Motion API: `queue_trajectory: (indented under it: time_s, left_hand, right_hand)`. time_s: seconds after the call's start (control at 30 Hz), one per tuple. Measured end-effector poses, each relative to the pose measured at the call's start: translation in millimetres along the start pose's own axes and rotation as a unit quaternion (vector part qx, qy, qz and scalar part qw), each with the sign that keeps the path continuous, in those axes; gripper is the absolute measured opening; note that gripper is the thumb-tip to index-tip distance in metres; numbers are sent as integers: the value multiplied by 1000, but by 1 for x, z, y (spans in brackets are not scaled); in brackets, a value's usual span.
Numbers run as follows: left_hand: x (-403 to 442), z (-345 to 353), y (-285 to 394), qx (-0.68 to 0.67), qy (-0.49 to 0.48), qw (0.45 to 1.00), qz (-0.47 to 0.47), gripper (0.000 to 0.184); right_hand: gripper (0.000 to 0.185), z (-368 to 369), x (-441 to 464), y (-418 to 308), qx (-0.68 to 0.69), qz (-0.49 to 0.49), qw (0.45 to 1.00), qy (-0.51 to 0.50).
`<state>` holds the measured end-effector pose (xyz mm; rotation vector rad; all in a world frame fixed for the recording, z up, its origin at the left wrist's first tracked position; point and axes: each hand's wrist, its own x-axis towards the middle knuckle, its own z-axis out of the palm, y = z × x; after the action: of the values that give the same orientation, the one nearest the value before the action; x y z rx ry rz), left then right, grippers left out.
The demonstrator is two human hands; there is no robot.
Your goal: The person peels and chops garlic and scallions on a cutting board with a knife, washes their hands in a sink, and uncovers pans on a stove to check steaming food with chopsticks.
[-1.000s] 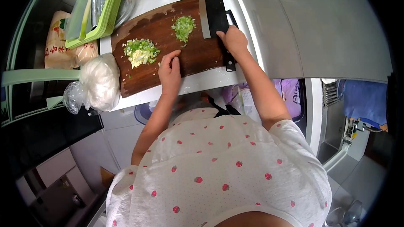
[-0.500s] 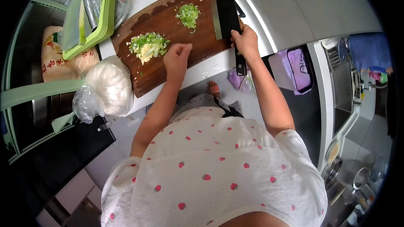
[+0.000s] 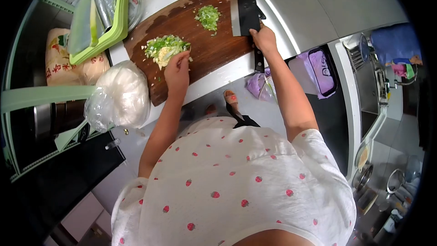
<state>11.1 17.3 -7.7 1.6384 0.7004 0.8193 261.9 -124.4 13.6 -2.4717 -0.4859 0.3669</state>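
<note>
A wooden cutting board [image 3: 200, 59] lies on the white counter. On its left part is a pile of chopped green onion and pale minced garlic [image 3: 165, 51]. A smaller pile of chopped greens [image 3: 208, 17] sits farther back. My left hand [image 3: 177, 74] is at the near right edge of the garlic pile, fingertips pinched together; what they hold, if anything, is hidden. My right hand [image 3: 264, 41] grips a cleaver [image 3: 248, 13] where blade and handle meet. Its wide dark blade lies over the board's right end, with the handle pointing back toward me.
A knotted clear bag of white contents [image 3: 122, 93] sits by the board's left corner. Behind it are a green plastic basket [image 3: 119, 23] and a printed sack [image 3: 68, 64]. A purple-lined bin [image 3: 321, 75] stands at right, and a purple bag [image 3: 258, 84] lies below the counter edge.
My left hand has moved left and reached the garlic and green onion pile. My right hand still holds the cleaver at the board's right end. The view has shifted slightly.
</note>
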Motion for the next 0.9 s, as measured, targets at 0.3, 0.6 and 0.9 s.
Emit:
queue_trajectory:
  time_s: [0.3, 0.6, 0.9]
  left_hand:
    - [1, -5, -3, -54, -9, 998, -43, 16]
    - [19, -4, 31, -64, -11, 996, -58, 22]
    - [58, -15, 133, -33, 214, 920, 325, 14]
  right_hand:
    - [39, -8, -5, -31, -185, 13, 983, -17]
    - [40, -30, -31, -39, -201, -61, 977, 42]
    - [21, -87, -150, -129, 128, -396, 853, 314]
